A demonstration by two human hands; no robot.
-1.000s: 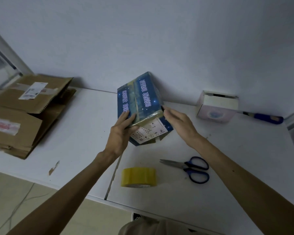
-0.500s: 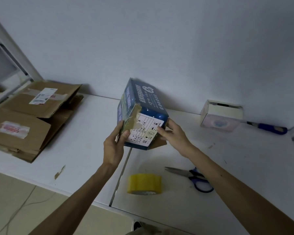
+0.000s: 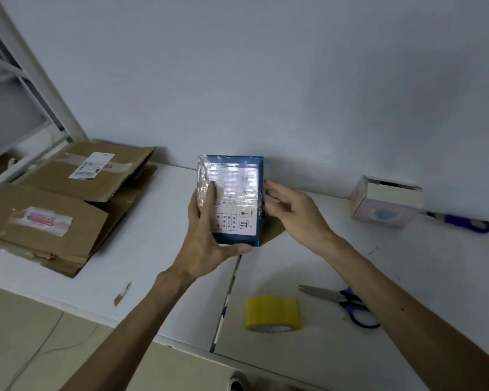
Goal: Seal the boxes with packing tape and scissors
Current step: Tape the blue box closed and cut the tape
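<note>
Turned label-forward, glossy taped blue box [image 3: 237, 198] is gripped by left hand [image 3: 205, 244].

The blue box [image 3: 232, 198] in the left hand [image 3: 206, 244] was printed card, its face wrapped in clear, wrinkled tape that shone with glare. Below the right hand [image 3: 291, 213], the tape roll [image 3: 271, 313] was glossy yellow plastic film. The scissors [image 3: 339, 300] beside it had dull grey metal blades and smooth blue plastic handles. Left of the left hand, the flattened cartons [image 3: 68, 210] were matt brown corrugated cardboard bearing paper labels [image 3: 92, 166]. The table [image 3: 153, 249] under both hands was smooth, matt white.
</note>
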